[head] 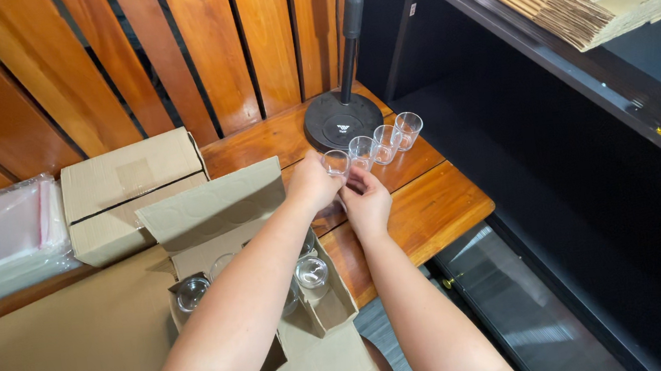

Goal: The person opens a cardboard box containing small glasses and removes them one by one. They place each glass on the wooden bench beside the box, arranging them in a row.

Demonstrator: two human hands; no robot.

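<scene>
Both our hands, left hand (312,183) and right hand (365,202), pinch one small glass (335,163) on the worktop (430,199); nudging it could topple the neighbouring glasses (385,140).

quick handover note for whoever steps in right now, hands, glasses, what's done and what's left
Left hand and right hand: both on the nearest clear glass, at the end of a row on the wooden table.
Done: three more glasses stand in that row, toward the round black stand base.
Left: more glasses sit in the open cardboard box.
</scene>
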